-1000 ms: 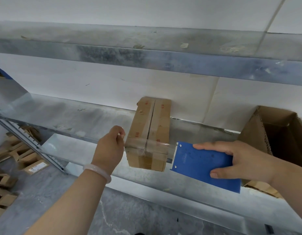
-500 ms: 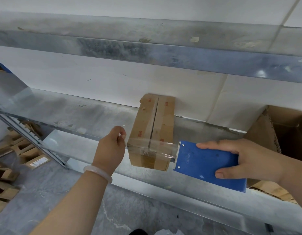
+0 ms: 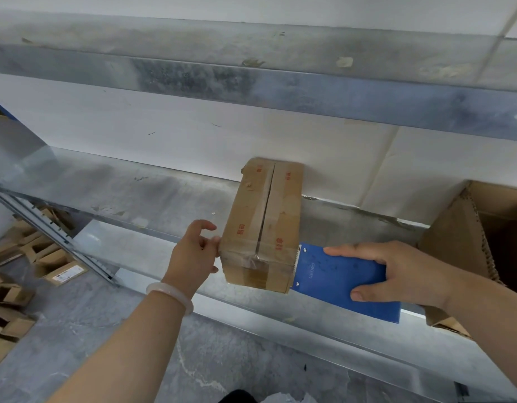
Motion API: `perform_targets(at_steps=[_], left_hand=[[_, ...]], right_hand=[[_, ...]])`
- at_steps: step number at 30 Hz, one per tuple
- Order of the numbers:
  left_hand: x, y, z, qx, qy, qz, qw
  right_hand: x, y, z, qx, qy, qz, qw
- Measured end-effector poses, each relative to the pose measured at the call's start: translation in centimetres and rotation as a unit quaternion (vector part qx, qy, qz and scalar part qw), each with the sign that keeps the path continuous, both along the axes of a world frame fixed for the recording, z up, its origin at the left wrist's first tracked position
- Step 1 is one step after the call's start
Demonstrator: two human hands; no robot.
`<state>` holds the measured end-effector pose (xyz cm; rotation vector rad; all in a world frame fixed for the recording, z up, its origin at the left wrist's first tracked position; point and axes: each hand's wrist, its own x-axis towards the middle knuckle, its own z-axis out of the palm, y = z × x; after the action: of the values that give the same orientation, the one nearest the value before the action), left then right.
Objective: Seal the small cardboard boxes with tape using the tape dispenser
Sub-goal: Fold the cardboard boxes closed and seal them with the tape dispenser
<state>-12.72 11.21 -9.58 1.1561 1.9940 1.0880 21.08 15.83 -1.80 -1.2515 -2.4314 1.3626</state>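
Left hand loose-fingered, fingertips pressing left side of small cardboard box; right hand gripping blue tape dispenser, its toothed edge touching box's right side; clear tape across box's near end, between the hands; box on metal shelf, far end against white wall

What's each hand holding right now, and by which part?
Right hand grips the blue tape dispenser by its rear body, thumb on the near edge. Left hand touches the small box's left edge; grip unclear.
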Motion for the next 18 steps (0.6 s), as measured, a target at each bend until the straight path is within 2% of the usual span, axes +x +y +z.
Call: perform_targets(at_steps=[4, 6, 8, 10, 11, 13, 16, 18], left_hand=[[-0.1, -0.4, -1.3, -0.093, -0.081, 0.022, 0.992], [-0.2, -0.3, -1.8, -0.096, -0.101, 0.030, 0.990], [-0.4, 0.1, -1.5, -0.040, -0.038, 0.070, 0.996], [-0.3, 0.4, 0.0, 0.068, 0.108, 0.073, 0.989], [0.3, 0.6, 1.0, 0.131, 0.176, 0.031, 0.975], [2.3, 1.2, 2.8, 0.189, 0.296, -0.127, 0.928], [4.6, 2.9, 2.1, 0.131, 0.459, -0.329, 0.815], [4.7, 3.5, 1.4, 0.081, 0.495, -0.373, 0.780]], right_hand=[[0.2, 0.2, -0.3, -0.004, 0.002, -0.015, 1.000], [0.2, 0.2, -0.3, 0.004, -0.002, -0.012, 1.000], [0.2, 0.2, -0.4, 0.004, -0.003, -0.011, 1.000], [0.1, 0.2, -0.4, 0.003, -0.001, -0.010, 1.000], [0.1, 0.2, -0.5, 0.001, 0.000, -0.010, 1.000], [0.1, 0.3, -0.5, -0.005, 0.003, -0.013, 1.000], [0.2, 0.3, -0.7, -0.006, 0.007, -0.016, 1.000], [0.3, 0.4, -0.7, -0.015, 0.007, -0.016, 1.000]])
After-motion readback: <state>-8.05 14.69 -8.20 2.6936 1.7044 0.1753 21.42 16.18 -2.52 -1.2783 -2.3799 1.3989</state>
